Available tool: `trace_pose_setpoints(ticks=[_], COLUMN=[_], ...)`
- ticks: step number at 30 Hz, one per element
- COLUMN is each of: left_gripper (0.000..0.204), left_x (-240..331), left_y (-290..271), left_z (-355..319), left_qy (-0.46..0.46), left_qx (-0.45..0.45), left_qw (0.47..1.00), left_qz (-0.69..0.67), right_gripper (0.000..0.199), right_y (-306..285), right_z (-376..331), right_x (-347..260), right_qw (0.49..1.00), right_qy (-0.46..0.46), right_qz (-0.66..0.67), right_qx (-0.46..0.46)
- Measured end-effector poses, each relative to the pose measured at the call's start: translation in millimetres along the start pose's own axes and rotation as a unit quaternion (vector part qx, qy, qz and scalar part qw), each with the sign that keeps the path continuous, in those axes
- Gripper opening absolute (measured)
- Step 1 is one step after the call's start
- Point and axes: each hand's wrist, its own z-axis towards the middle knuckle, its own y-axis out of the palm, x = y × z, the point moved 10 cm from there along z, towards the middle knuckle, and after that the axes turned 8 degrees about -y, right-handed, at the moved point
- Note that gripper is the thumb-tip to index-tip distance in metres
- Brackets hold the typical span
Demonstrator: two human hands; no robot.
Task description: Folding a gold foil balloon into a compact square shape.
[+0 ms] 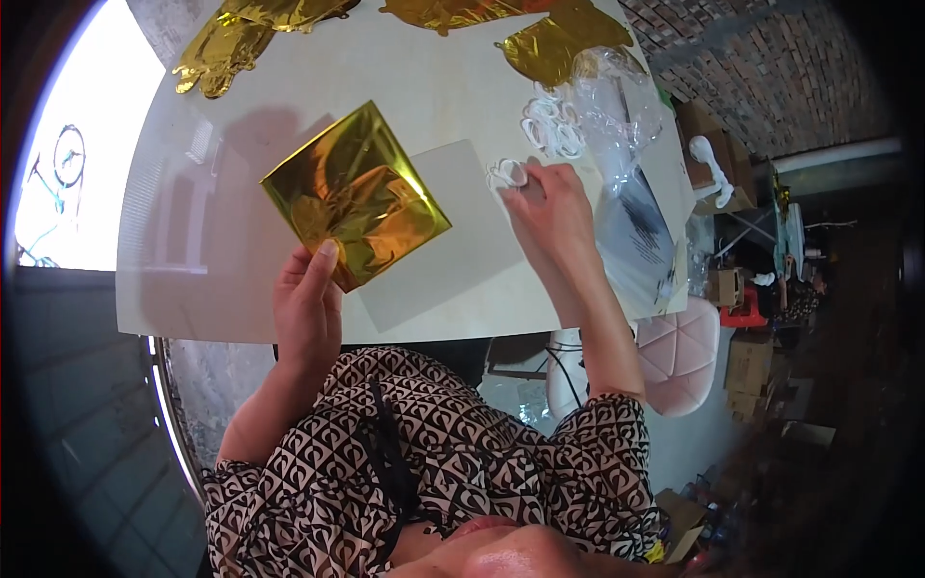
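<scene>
Patterned sleeves at lower edge | left hand pinches corner of folded gold foil balloon above white table | right hand fingers closed on small white piece beside clear plastic bag | advice: keep foil flat, pinch lightly.

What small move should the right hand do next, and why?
Probably lift the small white piece off the pale table: the right hand already pinches it at the fingertips, while the left hand holds the folded square of gold foil by its lower corner.
</scene>
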Motion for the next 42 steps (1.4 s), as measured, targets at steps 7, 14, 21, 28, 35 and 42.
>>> trace_pose_setpoints(ticks=[7, 14, 21, 28, 35, 42], left_gripper=[0.009, 0.020, 0.012, 0.012, 0.020, 0.024], left_x=[40, 70, 52, 60, 20, 7], left_y=[-29, -12, 37, 49, 79, 85], left_z=[0, 8, 32, 70, 59, 98], left_qy=[0.020, -0.041, -0.231, -0.230, -0.293, -0.255], left_qx=[0.000, -0.007, -0.200, -0.188, -0.267, -0.243], left_qw=[0.998, 0.996, 0.889, 0.838, 0.758, 0.699], left_qz=[-0.054, 0.078, 0.341, 0.458, 0.518, 0.622], right_gripper=[0.014, 0.020, 0.028, 0.021, 0.018, 0.021], right_y=[10, 10, 16, 4, -7, -7], right_z=[8, -24, -22, -40, -77, -80], right_x=[0, -107, -130, -75, -42, -51], right_qw=[0.998, 0.928, 0.897, 0.972, 0.976, 0.983], right_qy=[-0.064, -0.339, -0.392, -0.151, -0.001, -0.080], right_qz=[-0.012, 0.134, 0.185, 0.177, 0.216, 0.158], right_qx=[-0.004, -0.081, -0.084, -0.023, 0.033, 0.053])
